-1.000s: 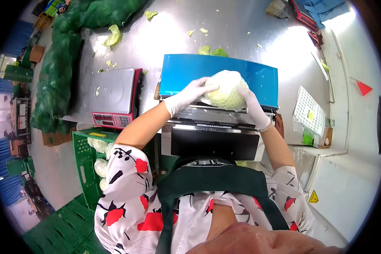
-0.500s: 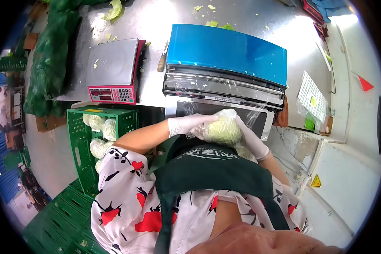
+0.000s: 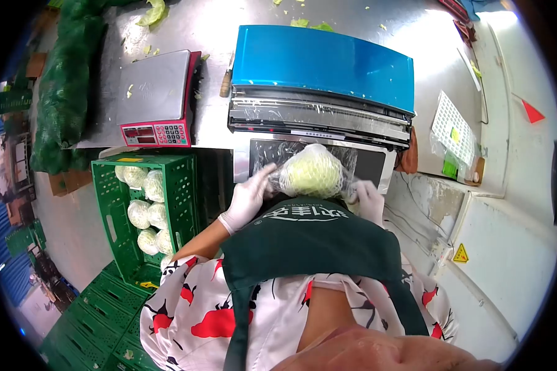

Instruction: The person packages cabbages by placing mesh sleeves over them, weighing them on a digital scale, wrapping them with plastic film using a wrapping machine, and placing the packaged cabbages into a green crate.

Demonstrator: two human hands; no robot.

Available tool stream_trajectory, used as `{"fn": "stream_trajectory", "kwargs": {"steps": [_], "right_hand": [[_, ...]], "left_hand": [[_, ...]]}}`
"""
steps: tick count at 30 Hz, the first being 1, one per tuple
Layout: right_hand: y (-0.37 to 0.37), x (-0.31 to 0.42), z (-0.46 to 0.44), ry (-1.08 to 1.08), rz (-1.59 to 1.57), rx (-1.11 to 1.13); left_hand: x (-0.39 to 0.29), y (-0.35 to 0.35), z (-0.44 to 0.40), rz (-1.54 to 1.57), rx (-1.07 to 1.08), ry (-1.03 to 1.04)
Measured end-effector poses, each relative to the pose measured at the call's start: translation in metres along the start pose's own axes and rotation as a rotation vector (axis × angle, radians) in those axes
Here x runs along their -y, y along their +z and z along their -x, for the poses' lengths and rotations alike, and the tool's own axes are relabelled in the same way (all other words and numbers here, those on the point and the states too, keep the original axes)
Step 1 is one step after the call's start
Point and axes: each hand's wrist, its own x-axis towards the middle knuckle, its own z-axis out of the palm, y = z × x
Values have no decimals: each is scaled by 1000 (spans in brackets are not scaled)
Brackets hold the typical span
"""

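A pale green cabbage [image 3: 312, 173] in a white net lies close to my apron, over the black plate [image 3: 368, 164] of the wrapping machine [image 3: 322, 68]. Clear film spreads out from both sides of it. My left hand [image 3: 249, 196], in a white glove, pinches the film to the left of the cabbage. On the other side my right hand [image 3: 368, 201], gloved too, has its fingers closed on the film. Neither palm lies on the cabbage.
A red scale [image 3: 155, 93] stands left of the machine, with a knife [image 3: 226, 83] between them. Below it, a green crate [image 3: 117, 213] holds several netted cabbages. Green net sacks [image 3: 62, 99] hang over the table's left side. A white perforated sheet [image 3: 453, 130] lies at right.
The cabbage has come down from the blue cover to near my apron. My hands have left its sides and moved apart, now holding film. The view has shifted too.
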Motion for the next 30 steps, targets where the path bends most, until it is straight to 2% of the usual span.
{"fn": "stream_trajectory", "kwargs": {"steps": [2, 3, 4, 5, 6, 7, 8, 9, 10, 12, 13, 16, 17, 18, 19, 20, 22, 23, 24, 26, 28, 30], "right_hand": [[-8, 15, -11, 90, -177, -12], [-12, 7, -13, -100, 36, 6], [-18, -12, -19, -293, 248, 25], [-25, -38, -27, -492, 462, 46], [-29, -95, -31, -550, 882, 120], [-18, -110, -21, -614, 1040, 121], [-1, -120, -17, -556, 1035, 252], [17, -143, -8, -302, 754, 232], [34, -151, -5, -184, 610, 216], [55, -147, -6, -168, 605, 231], [60, -144, -9, -179, 620, 239], [62, -131, -21, -193, 623, 242], [60, -127, -26, -194, 605, 237], [60, -121, -32, -194, 590, 234], [60, -114, -37, -199, 570, 234], [60, -106, -45, -195, 544, 232], [61, -90, -55, -199, 485, 254], [62, -80, -58, -193, 449, 278], [65, -70, -61, -183, 420, 306], [73, -51, -62, -154, 361, 372], [87, -35, -57, -116, 313, 452], [105, -21, -46, -67, 274, 535]], "left_hand": [[-13, -9, -9, 124, -126, -275], [-24, -20, -20, 126, -180, -230], [-16, -24, -19, 310, -90, -361], [-5, -21, -18, 301, 117, -486], [7, -18, -16, 265, 339, -593], [27, -3, -10, 204, 479, -574], [54, 24, -2, 136, 545, -485], [81, 52, 5, 79, 561, -366], [93, 72, 8, 19, 574, -239], [62, 76, -14, -303, 725, 33], [66, 83, -15, -353, 666, 188], [56, 69, -16, -485, 708, 288], [59, 65, -17, -465, 600, 362], [42, 50, -26, -568, 467, 581], [22, 39, -35, -562, 186, 695], [-1, 31, -49, -486, 39, 635], [-37, 14, -71, 82, -190, 516], [-90, -10, -61, 368, -50, 72], [-81, 8, -68, 455, -168, 235], [-87, -3, -62, 403, -177, 254], [-100, -24, -33, 346, -51, 200], [-59, -7, -31, 494, -24, 360]]}}
